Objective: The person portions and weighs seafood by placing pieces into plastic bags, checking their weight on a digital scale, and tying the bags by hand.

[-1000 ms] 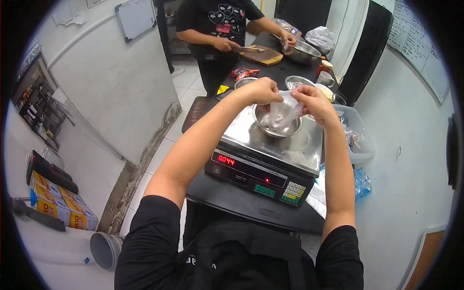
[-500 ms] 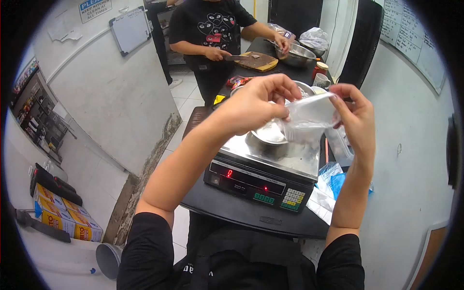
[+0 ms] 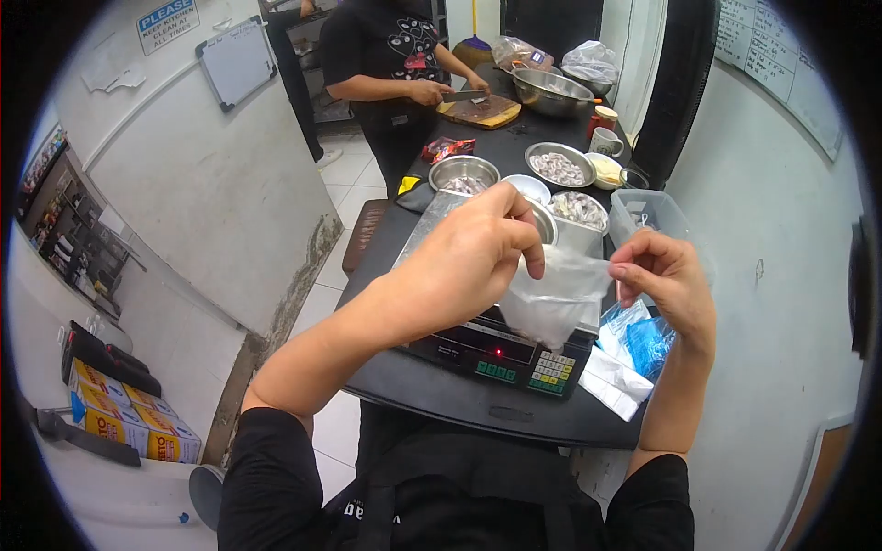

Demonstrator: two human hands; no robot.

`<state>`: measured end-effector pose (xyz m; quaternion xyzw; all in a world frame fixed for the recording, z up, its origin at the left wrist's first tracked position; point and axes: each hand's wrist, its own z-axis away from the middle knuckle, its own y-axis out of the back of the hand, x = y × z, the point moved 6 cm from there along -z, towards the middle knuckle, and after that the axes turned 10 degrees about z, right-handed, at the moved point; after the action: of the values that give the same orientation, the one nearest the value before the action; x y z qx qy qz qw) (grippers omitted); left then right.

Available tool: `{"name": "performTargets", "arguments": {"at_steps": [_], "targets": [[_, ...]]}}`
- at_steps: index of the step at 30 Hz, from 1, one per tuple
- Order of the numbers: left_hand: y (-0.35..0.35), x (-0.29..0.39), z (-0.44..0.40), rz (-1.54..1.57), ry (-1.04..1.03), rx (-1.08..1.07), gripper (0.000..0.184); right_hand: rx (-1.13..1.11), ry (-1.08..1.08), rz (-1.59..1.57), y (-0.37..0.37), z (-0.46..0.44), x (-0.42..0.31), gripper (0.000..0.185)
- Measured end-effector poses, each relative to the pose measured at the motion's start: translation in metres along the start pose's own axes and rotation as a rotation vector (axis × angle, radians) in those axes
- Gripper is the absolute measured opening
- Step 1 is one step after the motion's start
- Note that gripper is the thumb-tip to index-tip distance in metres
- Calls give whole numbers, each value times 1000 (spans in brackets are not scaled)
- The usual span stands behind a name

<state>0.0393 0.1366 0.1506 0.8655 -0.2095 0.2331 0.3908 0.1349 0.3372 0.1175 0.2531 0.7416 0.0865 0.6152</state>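
Note:
A clear plastic bag (image 3: 556, 298) hangs between my two hands over the front of the black digital scale (image 3: 501, 360). My left hand (image 3: 482, 243) pinches the bag's left side, and my right hand (image 3: 661, 275) pinches its upper right corner. Something pale lies low inside the bag, too unclear to name. Behind my left hand a metal bowl (image 3: 545, 223) is partly hidden. Bowls of pale sliced food stand farther back: one at the left (image 3: 465, 173), one in the middle (image 3: 560, 167) and one near my right hand (image 3: 581, 210).
Across the black table (image 3: 501, 151) a co-worker holds a knife (image 3: 464, 95) over a wooden board (image 3: 480, 111). A large metal bowl (image 3: 551, 92), a mug (image 3: 605, 142) and a plastic tub (image 3: 649, 213) stand along the right side. Blue plastic (image 3: 650, 347) lies at the right edge.
The bag has left the bowl on the scale, was stretched between my hands, and now hangs lower and nearer to me. The view has shifted, and the co-worker's hand has moved from the large bowl to the board.

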Motion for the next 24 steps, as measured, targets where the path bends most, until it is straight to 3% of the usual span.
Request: {"name": "performTargets", "arguments": {"at_steps": [2,7,15,21,23,24], "targets": [[-2,-4,0,24,27,-43,17,-28,-42,59,-6,-5,3,8],[1,-15,0,34,94,-37,17,158,-15,174,-4,-19,9,11],[5,-35,2,1,207,-110,15,70,-45,156,-17,-26,10,14],[8,-43,-2,227,328,-81,11,58,-27,178,-12,-27,6,18],[10,-54,0,546,450,-22,13,83,-16,148,-7,-22,2,20],[9,-52,-1,546,448,-23,13,85,-16,148,-11,-19,2,20]]}}
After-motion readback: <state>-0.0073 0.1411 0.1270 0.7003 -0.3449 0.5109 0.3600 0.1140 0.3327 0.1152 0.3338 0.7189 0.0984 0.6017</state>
